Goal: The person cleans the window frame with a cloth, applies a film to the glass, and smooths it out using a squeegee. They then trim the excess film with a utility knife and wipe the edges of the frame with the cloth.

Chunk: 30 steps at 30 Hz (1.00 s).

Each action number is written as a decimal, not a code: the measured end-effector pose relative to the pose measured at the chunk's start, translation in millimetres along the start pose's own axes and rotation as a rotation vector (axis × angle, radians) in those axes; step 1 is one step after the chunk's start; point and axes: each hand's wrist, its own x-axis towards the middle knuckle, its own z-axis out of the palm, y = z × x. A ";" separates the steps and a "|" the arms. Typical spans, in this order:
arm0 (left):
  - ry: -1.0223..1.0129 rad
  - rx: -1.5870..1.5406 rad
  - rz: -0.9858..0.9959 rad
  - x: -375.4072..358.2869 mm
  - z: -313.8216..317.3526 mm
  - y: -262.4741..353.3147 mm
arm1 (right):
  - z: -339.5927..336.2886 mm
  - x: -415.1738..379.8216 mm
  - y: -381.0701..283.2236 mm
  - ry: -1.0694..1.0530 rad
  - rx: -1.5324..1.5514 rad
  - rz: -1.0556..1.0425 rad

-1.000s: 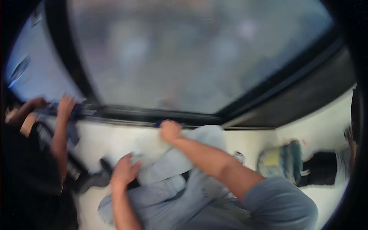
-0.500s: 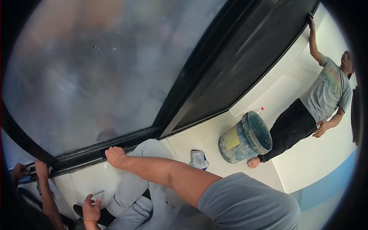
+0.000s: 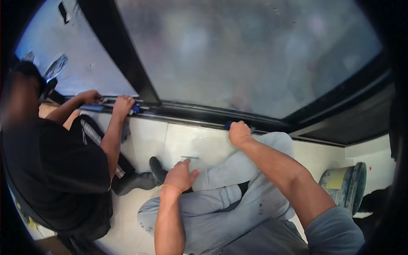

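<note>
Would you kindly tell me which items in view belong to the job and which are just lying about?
Belongs, it seems: dark blue item gripped by the right hand; black frame rail; co-worker's blue item.
Apparently idle: thin strip on the floor near the left hand; bucket.

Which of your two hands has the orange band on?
The left hand: the orange band circles its wrist. The right hand, holding something dark blue by the black frame, shows no band.

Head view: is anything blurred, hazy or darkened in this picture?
Head view: large panel holds only hazy, soft-edged reflections; head view: co-worker's head at left is blurred, the right hand clearer; head view: corners fall to black outside a rounded border.
</note>
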 end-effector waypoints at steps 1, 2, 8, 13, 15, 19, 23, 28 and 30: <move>-0.001 0.016 0.000 -1.4 1.5 4.6 | 1.3 -4.6 -1.0 0.028 0.036 -0.011; 0.004 0.005 -0.002 -5.1 -4.2 9.3 | 4.9 -4.4 -7.8 0.063 0.064 -0.017; -0.011 -0.053 0.035 -9.0 -14.6 21.8 | 47.7 13.9 -85.5 0.291 0.301 -0.156; -0.086 -0.061 0.026 -5.6 -16.6 16.1 | 54.0 31.3 -166.6 0.232 0.410 -0.199; -0.111 -0.081 -0.003 -3.4 -21.0 17.7 | 55.9 39.2 -204.6 0.208 0.505 -0.211; -0.140 -0.084 -0.085 0.2 -24.9 14.6 | 48.4 43.1 -235.4 0.145 0.694 -0.371; -0.155 -0.115 -0.130 2.0 -24.6 15.3 | 27.0 22.0 -182.1 0.126 0.584 -0.542; -0.111 -0.052 -0.086 -1.6 -21.2 19.7 | -52.6 -17.5 -51.6 0.155 0.200 -0.730; -0.119 -0.036 -0.072 -3.8 -18.9 20.0 | -90.3 -35.5 -10.5 0.094 -0.004 -0.617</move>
